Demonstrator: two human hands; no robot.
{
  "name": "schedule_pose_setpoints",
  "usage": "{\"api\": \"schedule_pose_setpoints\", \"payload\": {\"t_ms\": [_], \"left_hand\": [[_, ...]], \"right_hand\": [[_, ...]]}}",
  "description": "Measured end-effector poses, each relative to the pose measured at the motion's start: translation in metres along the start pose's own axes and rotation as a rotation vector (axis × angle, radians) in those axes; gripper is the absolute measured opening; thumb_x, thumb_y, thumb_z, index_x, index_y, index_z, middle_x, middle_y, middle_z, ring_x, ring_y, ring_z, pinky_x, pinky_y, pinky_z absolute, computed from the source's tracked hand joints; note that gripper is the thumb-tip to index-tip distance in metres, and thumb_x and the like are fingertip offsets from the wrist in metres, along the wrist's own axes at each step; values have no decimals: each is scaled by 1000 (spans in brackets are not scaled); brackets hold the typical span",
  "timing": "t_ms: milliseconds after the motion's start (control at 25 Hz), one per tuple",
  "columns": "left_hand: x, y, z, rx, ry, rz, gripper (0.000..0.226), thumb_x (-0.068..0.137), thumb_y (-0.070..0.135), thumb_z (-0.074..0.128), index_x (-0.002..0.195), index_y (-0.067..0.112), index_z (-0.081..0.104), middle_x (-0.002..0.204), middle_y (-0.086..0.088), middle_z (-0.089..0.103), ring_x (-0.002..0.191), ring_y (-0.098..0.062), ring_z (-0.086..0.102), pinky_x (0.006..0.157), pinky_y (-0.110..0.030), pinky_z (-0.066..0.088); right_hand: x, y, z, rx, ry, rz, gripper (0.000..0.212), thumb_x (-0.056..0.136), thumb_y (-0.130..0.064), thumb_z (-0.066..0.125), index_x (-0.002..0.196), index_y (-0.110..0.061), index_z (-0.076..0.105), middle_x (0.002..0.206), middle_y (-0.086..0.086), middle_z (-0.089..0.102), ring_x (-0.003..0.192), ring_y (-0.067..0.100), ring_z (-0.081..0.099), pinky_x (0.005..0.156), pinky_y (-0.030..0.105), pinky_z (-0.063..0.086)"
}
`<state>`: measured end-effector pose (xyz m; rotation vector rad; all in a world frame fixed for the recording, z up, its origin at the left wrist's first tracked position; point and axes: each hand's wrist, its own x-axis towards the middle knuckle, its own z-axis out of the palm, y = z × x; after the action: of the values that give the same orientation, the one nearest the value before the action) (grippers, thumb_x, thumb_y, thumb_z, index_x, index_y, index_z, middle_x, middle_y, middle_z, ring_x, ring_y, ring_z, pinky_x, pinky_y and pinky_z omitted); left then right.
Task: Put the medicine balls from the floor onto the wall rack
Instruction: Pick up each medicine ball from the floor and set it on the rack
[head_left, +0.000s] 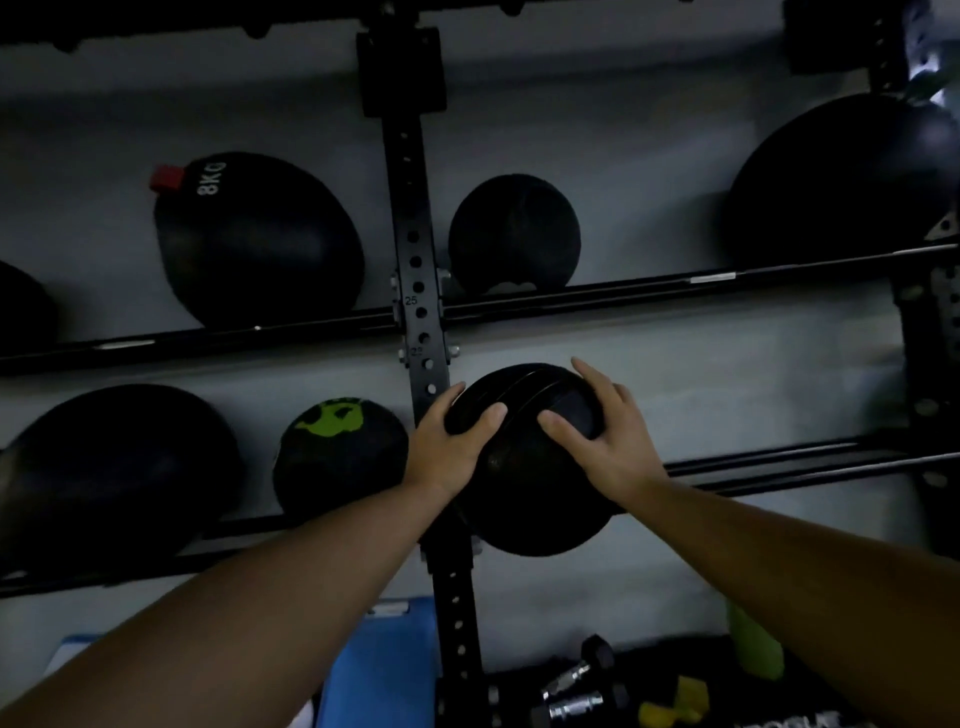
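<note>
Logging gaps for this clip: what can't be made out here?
- Head view: whether the held ball already rests on the lower rails; both hands and the ball hide the contact.
- Far-left ball: cut off by the frame edge.
- Floor label: blurred, cut off.

Your left hand (447, 441) and right hand (605, 434) are bare, no gloves, rings or watch. Your forearms show no sleeves as far as they're visible.

Black grooved medicine ball (524, 467) sits on the lower rail (779, 462) of the wall rack (415, 260), just right of upright.
</note>
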<state>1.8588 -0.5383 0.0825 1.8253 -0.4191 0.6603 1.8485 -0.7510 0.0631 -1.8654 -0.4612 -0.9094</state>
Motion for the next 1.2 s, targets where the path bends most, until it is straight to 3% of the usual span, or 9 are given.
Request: {"api": "schedule_pose_setpoints", "payload": {"t_ms": [120,200,360,440,520,680,880,1000,1200], "left_hand": [[78,-41,40,62,15,-8,106,62,82,68,155,33,50,149,1,58,136,-18,55,115,-37,45],[138,-71,62,166,-3,25,90,80,71,71,158,34,45,151,6,51,137,-12,48,113,-31,39],[191,-158,115,632,-230,147,84,90,77,43,164,37,32,168,3,34,156,-21,30,126,-39,28],[192,-201,139,798,-237,274,85,93,79,35,166,36,27,175,1,24,161,-26,20,127,-46,24],[206,-220,153,816,-145,362,83,93,76,41,163,32,35,171,-2,33,156,-31,30,124,-49,29],[220,-220,156,761,-96,375,82,91,71,47,160,28,44,166,-4,43,151,-31,39,122,-51,33],[179,-191,131,761,-276,234,95,84,77,52,165,32,33,175,4,22,162,-21,17,129,-42,20],[157,-157,102,665,-283,81,90,80,79,56,157,34,47,163,5,44,150,-17,42,123,-37,36],[97,-110,41,680,-310,114,67,90,63,69,149,34,56,135,8,61,121,-14,62,103,-31,50]], "right_hand": [[75,79,18,53,-2,1,92,71,-84,66,152,-53,35,146,-1,41,139,25,44,115,45,42],[127,134,39,50,-36,-18,88,73,-84,64,150,-51,36,147,-1,41,138,23,44,112,39,41],[176,237,114,-269,-281,-112,98,77,-98,21,158,-44,34,161,7,37,144,37,37,114,55,39],[181,275,137,-271,-177,-96,82,89,-87,21,155,-44,41,159,7,44,140,38,41,108,56,43],[194,295,142,-232,-127,-92,71,92,-77,29,153,-44,45,155,6,49,136,36,45,107,55,43],[203,295,135,-164,-145,-34,74,87,-78,34,152,-44,46,153,4,50,135,32,44,109,51,41],[173,266,115,-288,-312,-33,78,89,-80,31,159,-46,28,167,1,30,147,34,30,112,58,40],[162,238,89,-435,-444,79,76,97,-74,35,163,-42,18,170,2,24,149,37,28,115,57,37],[104,178,27,-528,-440,115,74,94,-79,34,155,-37,38,154,8,45,132,35,51,108,53,46]]}}
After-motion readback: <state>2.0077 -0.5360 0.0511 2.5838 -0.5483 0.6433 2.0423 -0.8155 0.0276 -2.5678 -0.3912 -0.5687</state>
